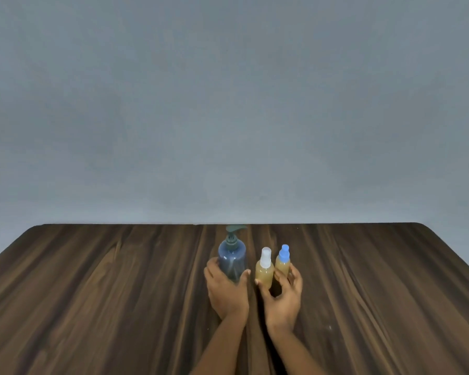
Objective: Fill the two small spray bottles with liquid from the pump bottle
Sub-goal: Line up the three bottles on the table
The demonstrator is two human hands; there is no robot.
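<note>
Pump bottle (232, 262): upright at the counter's (92, 293) centre, dark blue, spout turned toward 3 o'clock.
Left hand (226, 290): wraps the pump bottle's lower body from 6 o'clock.
White-capped spray bottle (264, 272): upright at 3 o'clock of the pump bottle, holding tan liquid.
Blue-capped spray bottle (282, 262): just beside it at 2 o'clock (same tan liquid).
Right hand (283, 296): thumb and fingers curl round both small bottles.

Head camera looks forward across the table (92, 293) toward the wall (228, 104).
</note>
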